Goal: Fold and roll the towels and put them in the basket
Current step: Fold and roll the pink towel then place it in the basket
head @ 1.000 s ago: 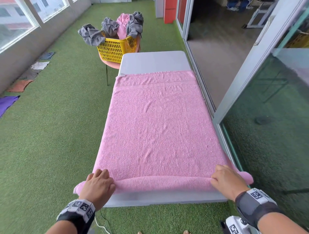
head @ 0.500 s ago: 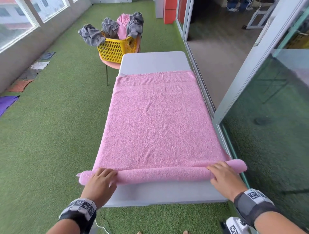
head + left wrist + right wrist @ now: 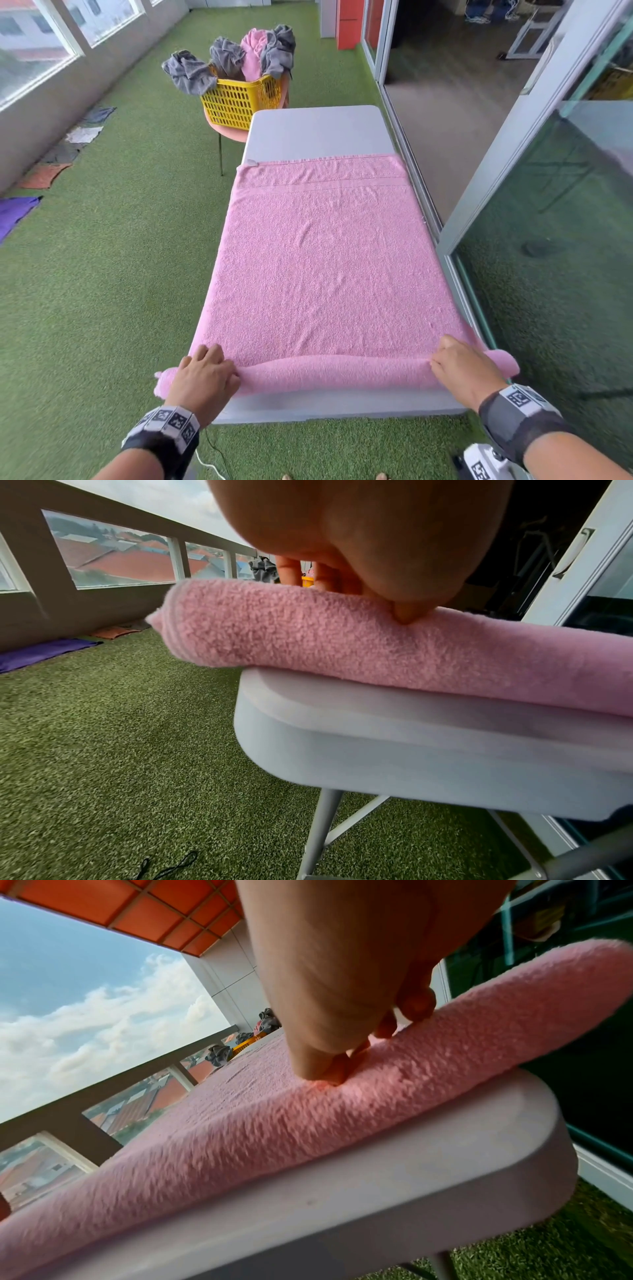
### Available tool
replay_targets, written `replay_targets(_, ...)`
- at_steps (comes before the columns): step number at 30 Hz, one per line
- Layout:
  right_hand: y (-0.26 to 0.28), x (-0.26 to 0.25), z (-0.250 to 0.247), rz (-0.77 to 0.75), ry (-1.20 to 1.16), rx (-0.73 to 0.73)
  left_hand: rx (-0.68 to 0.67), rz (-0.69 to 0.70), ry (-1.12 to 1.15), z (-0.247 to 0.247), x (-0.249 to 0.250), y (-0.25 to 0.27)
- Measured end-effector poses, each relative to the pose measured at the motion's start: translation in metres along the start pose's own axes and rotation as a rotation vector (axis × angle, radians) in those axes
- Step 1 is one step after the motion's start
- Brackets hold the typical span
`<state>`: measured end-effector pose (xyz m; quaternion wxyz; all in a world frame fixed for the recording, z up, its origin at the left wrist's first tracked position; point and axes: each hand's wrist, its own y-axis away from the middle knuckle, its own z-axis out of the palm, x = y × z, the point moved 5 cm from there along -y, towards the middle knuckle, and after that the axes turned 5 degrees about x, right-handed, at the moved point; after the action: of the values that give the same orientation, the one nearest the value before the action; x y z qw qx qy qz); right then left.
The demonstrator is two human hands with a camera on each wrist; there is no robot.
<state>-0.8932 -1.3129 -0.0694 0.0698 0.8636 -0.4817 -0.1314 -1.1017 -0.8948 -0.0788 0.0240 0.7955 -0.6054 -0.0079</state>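
A pink towel [image 3: 318, 274] lies flat along the grey folding table [image 3: 315, 133]. Its near end is wound into a thick roll [image 3: 335, 373] by the table's front edge. My left hand [image 3: 205, 368] grips the roll's left end, fingers over the top and thumb [image 3: 404, 615] dug into the near side. My right hand [image 3: 460, 365] grips the right end the same way, thumb and fingers [image 3: 329, 1069] pressed into the pile. Both roll ends stick out past the table's sides. The yellow basket [image 3: 236, 99] stands beyond the far left corner.
Grey and pink towels [image 3: 226, 58] are heaped in the basket, which sits on a pink chair [image 3: 229, 132]. A glass sliding door frame [image 3: 513, 164] runs close along the table's right side. Cloths [image 3: 20, 212] lie on the turf at the left wall.
Both hands have turned the roll over away from me and taken a new hold on it. The roll is thicker, and the towel's far edge has slid slightly toward me.
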Motion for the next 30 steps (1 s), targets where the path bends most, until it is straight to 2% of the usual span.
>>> replay_targets(4, -0.002, -0.001, -0.002, 0.036, -0.026, 0.078, 0.077, -0.070, 0.177, -0.009, 0.003, -0.009)
replay_targets(7, 0.000, 0.001, 0.000, 0.036, -0.052, 0.122, 0.125, -0.032, 0.252, -0.005, 0.005, -0.010)
replay_targets(11, 0.005, -0.002, 0.001, -0.024, -0.078, 0.065, 0.203, 0.035, 0.273, -0.001, 0.003, -0.007)
replay_targets(13, 0.008, -0.004, 0.001, -0.063, -0.048, 0.010, 0.142, 0.058, 0.277, 0.001, 0.003, -0.004)
replay_targets(18, 0.011, -0.008, -0.001, -0.098, 0.042, -0.022, -0.040, 0.103, 0.105, 0.003, 0.002, 0.002)
replay_targets(24, 0.008, -0.012, -0.006, -0.081, 0.100, -0.100, -0.081, 0.072, 0.044, 0.002, 0.006, 0.004)
replay_targets(30, 0.003, -0.008, 0.002, -0.026, 0.020, -0.156, -0.136, -0.031, 0.069, -0.001, 0.009, 0.005)
